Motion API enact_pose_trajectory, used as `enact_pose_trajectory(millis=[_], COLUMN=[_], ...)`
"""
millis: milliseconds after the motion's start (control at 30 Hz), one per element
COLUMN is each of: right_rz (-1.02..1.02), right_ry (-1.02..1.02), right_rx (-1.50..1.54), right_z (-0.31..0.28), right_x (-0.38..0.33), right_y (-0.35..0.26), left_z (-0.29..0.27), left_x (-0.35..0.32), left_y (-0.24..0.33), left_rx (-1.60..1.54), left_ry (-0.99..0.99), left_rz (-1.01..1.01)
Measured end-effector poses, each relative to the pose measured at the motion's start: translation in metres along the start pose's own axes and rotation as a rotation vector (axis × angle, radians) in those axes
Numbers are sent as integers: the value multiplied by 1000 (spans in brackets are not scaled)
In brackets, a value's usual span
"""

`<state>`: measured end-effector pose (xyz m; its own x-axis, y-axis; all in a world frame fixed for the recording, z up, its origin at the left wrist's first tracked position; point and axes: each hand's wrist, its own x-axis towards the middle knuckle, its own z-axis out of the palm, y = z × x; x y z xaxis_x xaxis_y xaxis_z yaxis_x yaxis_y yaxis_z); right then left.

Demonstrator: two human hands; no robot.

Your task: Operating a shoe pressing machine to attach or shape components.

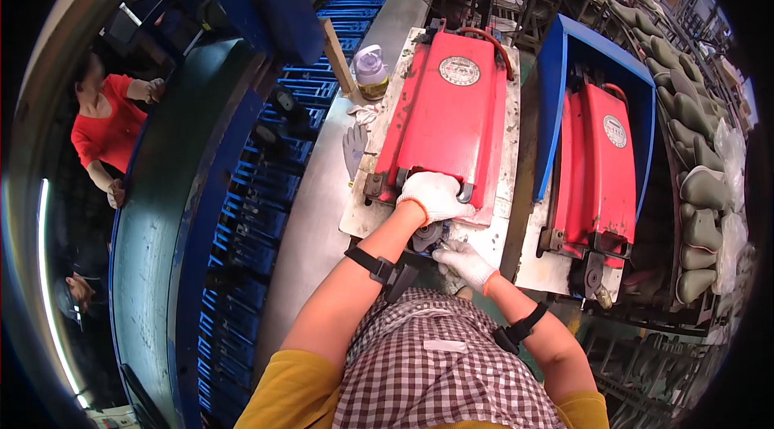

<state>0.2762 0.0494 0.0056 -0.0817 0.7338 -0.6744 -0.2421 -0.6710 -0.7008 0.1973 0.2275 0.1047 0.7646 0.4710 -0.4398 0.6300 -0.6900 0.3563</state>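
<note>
**Two red press lids, one under a gloved hand**

Two hinged red machine covers sit side by side on pale, worn bases. The nearer red cover [447, 110] lies straight ahead of the person, and the left hand [435, 195], in a white glove, curls over its front lip, fingers wrapped round the edge. It looks like stiff, heavy metal, best taken at that front rim. The right hand [465, 262], also gloved, is partly closed on something small and dark below the lid; what it is cannot be made out. A round pale label [459, 71] sits near the cover's far end; the second red cover [601, 175] bears a like one. A lilac-capped bottle [372, 71] stands left.
</note>
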Motion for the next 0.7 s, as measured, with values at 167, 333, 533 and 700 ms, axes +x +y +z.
enact_pose_trajectory(millis=[167,333,533,700], right_rz=[15,-50,-83,-100], right_ry=[-5,-20,4,16], right_rx=[-203,-292,-279,-258], right_z=[-2,1,3,3], right_x=[10,10,8,8], right_y=[-6,-11,-10,-9], left_z=[-3,-5,-5,-1], left_x=[2,4,6,7], left_y=[0,-1,-1,-4], left_rx=[26,16,33,15], left_ry=[11,-34,-58,-48], left_rz=[3,9,22,17])
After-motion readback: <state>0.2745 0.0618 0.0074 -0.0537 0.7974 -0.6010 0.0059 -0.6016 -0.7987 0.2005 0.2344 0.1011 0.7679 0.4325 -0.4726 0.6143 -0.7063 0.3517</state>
